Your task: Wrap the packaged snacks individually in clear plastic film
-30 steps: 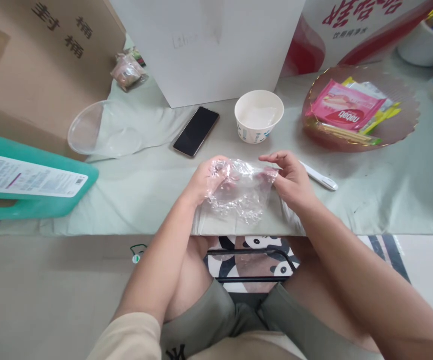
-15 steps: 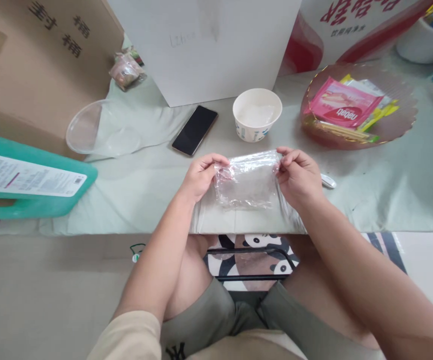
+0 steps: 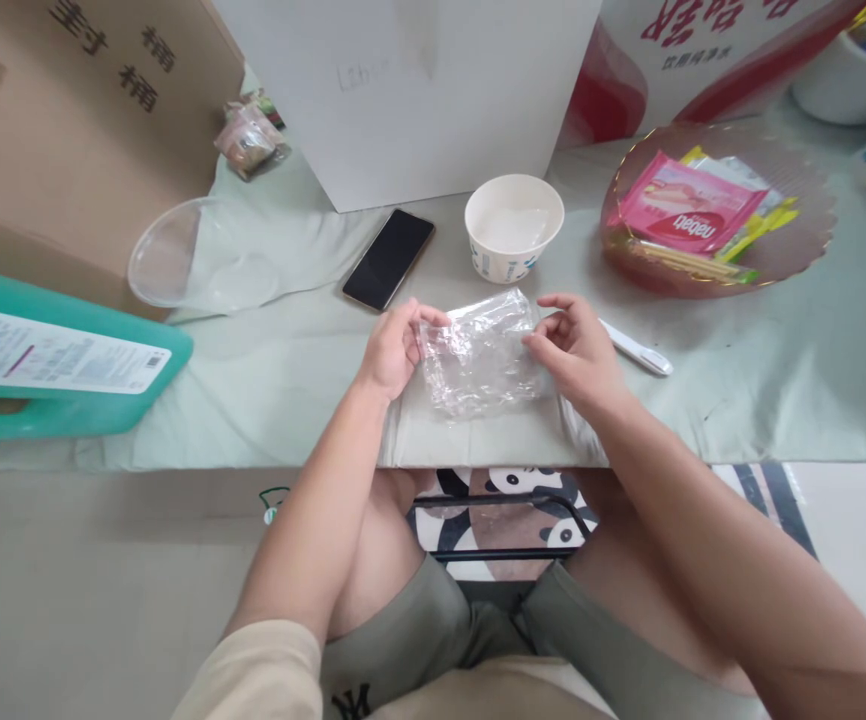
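Note:
A clear, crinkled plastic bag [image 3: 482,365] is held up just over the front part of the table. My left hand [image 3: 394,350] pinches its upper left edge between thumb and fingers. At the bag's right edge is my right hand [image 3: 575,350], with thumb and forefinger apart and the other fingers curled; the thumb tip lies against or very near the plastic. Beside that hand, partly hidden by it, lies a white slim-handled tool [image 3: 639,350]. Beyond the bag stands a white paper bowl [image 3: 514,240] with something clear inside.
A phone [image 3: 389,260] and a clear plastic lid [image 3: 170,255] lie to the left, near a green container [image 3: 155,345] and a cardboard box [image 3: 103,150]. At the back stands a white box [image 3: 433,110]. A pinkish basket [image 3: 800,240] holds snack packets on the right.
My right hand has loosened from the bag's upper right corner and shifted slightly left, its fingers parting. The bag now tilts and crumples more, and more of the white tool shows.

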